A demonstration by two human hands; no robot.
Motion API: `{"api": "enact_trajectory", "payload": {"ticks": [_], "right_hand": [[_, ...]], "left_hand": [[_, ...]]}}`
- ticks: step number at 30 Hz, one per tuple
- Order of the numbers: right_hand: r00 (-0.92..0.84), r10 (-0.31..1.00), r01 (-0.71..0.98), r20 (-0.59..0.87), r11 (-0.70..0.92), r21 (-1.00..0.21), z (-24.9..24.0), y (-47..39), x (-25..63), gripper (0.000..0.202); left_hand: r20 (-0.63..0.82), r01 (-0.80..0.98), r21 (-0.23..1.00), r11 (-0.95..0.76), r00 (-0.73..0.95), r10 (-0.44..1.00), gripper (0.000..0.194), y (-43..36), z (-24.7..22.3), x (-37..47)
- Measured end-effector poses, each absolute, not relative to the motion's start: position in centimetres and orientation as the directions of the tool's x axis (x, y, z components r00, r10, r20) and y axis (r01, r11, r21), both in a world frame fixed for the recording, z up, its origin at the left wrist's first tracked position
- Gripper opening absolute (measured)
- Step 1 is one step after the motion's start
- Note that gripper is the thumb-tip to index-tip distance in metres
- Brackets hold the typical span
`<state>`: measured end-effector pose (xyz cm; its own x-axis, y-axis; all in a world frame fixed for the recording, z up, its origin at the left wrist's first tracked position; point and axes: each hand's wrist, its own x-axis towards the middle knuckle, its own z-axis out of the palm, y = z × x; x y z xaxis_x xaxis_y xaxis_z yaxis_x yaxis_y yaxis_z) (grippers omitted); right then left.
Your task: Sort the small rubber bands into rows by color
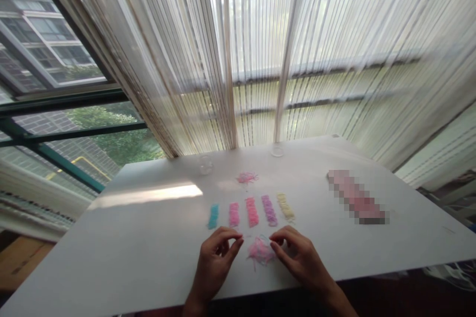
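Observation:
A loose pile of pink and pale strands (261, 250) lies on the white table between my hands. My left hand (217, 257) is left of it, thumb and forefinger pinched; anything between them is too small to name. At the pile's right edge, my right hand (299, 252) is also closed in a pinch, its held item unclear. Beyond them several flat coloured bundles stand in a row: blue (213, 216), pink (234, 214), red-pink (252, 212), purple (269, 210) and yellow (285, 207).
Behind the row lies a smaller pink strand pile (247, 177). Two clear round items, a container (206, 165) and a lid-like piece (277, 150), rest near the far edge of the table (148, 242). A pixelated pink object (355, 195) lies on the right.

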<state>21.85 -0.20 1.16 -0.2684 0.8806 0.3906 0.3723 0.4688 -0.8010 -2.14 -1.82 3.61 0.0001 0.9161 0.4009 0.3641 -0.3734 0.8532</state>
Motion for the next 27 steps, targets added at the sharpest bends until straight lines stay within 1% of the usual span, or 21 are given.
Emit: {"api": "enact_trajectory", "payload": {"ticks": [2,4,8,13,19,21,27], "right_hand": [[-0.258,0.877,0.358,0.404,0.475,-0.804,1.0,-0.1,21.9,0.015],[-0.252,0.876,0.339,0.412,0.479,-0.81,0.8,-0.1,21.9,0.018],[-0.262,0.879,0.313,0.399,0.468,-0.826,0.8,-0.2,21.9,0.022],[-0.253,0.869,0.324,0.424,0.489,-0.809,1.1,-0.2,21.8,0.018],[-0.261,0.878,0.332,0.4,0.471,-0.817,1.1,-0.3,21.8,0.014],[-0.262,0.882,0.338,0.392,0.464,-0.819,1.1,-0.3,21.8,0.014],[-0.258,0.881,0.344,0.398,0.468,-0.814,1.4,-0.4,21.8,0.017]], "left_hand": [[0.424,0.35,0.84,-0.414,0.052,0.904,0.02,-1.8,3.3,-0.7],[0.435,0.344,0.83,-0.439,0.092,0.896,0.017,-1.6,2.8,0.3],[0.417,0.36,0.819,-0.447,0.161,0.894,0.016,-1.4,1.8,1.2],[0.432,0.39,0.789,-0.474,0.195,0.881,0.012,-1.2,1.1,1.3],[0.429,0.402,0.775,-0.488,0.231,0.873,0.01,-1.1,0.8,1.0],[0.45,0.42,0.749,-0.513,0.246,0.859,0.011,-1.1,1.1,0.9],[0.509,0.528,0.616,-0.585,0.3,0.807,0.013,-1.0,2.2,0.5]]}}
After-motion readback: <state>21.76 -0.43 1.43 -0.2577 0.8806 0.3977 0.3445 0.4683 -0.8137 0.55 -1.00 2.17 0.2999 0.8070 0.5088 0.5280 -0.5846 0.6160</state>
